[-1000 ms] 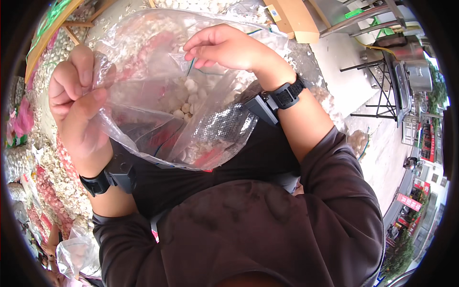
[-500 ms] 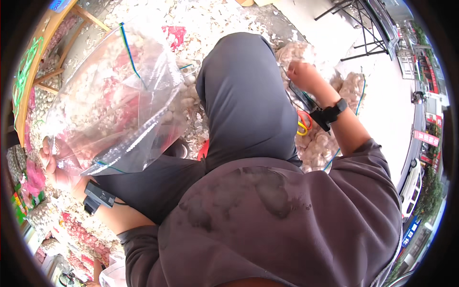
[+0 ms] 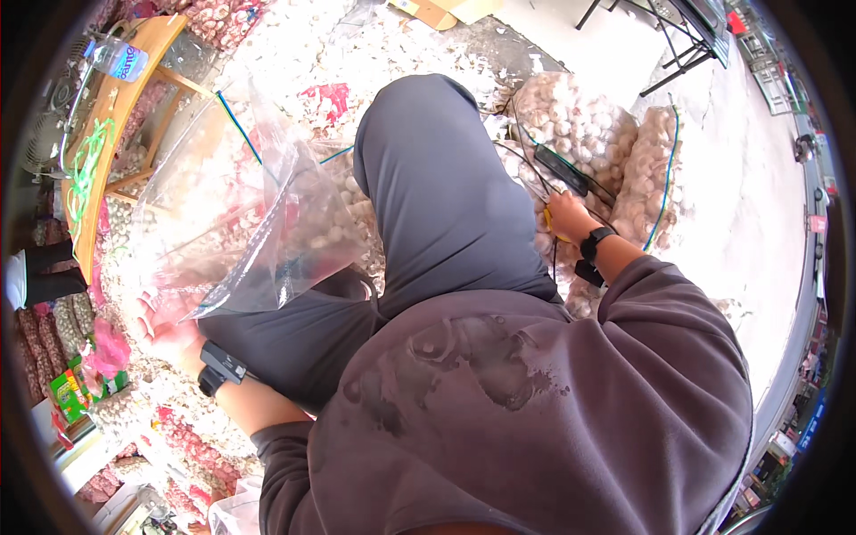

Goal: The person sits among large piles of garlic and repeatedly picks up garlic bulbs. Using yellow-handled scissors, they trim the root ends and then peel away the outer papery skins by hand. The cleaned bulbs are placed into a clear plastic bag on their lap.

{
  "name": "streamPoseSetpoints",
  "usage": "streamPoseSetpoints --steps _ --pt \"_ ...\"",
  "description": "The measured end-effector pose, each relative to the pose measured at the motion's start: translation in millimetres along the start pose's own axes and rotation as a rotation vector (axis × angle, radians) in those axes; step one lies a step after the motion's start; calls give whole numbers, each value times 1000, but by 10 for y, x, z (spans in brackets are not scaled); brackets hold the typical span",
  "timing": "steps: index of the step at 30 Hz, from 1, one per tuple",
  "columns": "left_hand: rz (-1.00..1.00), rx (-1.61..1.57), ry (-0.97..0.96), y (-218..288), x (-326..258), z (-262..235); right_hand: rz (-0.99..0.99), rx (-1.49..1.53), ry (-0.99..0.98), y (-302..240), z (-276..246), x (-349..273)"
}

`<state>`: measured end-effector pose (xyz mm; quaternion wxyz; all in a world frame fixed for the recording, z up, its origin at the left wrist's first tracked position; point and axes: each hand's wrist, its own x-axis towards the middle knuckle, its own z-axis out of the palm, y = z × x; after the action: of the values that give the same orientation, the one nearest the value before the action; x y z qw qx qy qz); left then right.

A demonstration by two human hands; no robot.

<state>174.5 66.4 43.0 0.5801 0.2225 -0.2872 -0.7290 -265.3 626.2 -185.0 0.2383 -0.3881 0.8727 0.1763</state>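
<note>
A large clear plastic bag [image 3: 259,214] with garlic showing through it spreads over my left thigh. My left hand [image 3: 169,325] is at its near left edge, fingers partly covered by the plastic and washed out by light; it appears to hold the film. To the right of my knee, my right hand [image 3: 571,217] is closed around scissors [image 3: 548,219], of which only a bit of yellow handle shows. Beneath and beyond that hand lie filled bags of garlic bulbs [image 3: 571,111]. A black slim device [image 3: 562,169] with dark cords rests on them.
Another garlic-filled bag [image 3: 658,174] with a blue edge strip stands at the right. A wooden bench [image 3: 134,89] at the far left bears green ties [image 3: 89,165] and a water bottle [image 3: 120,59]. Garlic skins [image 3: 383,45] litter the ground. A folding table's legs [image 3: 682,62] stand far right.
My right hand has come down and nearer, from above the garlic bags onto the scissors. My left hand stays at the plastic bag's edge. The view has shifted somewhat.
</note>
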Motion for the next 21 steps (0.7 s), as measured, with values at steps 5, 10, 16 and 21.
streamPoseSetpoints --steps 5,10,16,21 --pt "-31 102 -324 446 -523 -322 142 -36 106 22 96 81" --pt "64 303 -75 867 -1082 -422 112 -41 -125 -75 -330 -33" --pt "124 429 83 845 -1235 -367 36 60 -41 17 -382 -27" --pt "112 496 369 809 -1092 -1013 -42 205 -62 110 -428 -72"
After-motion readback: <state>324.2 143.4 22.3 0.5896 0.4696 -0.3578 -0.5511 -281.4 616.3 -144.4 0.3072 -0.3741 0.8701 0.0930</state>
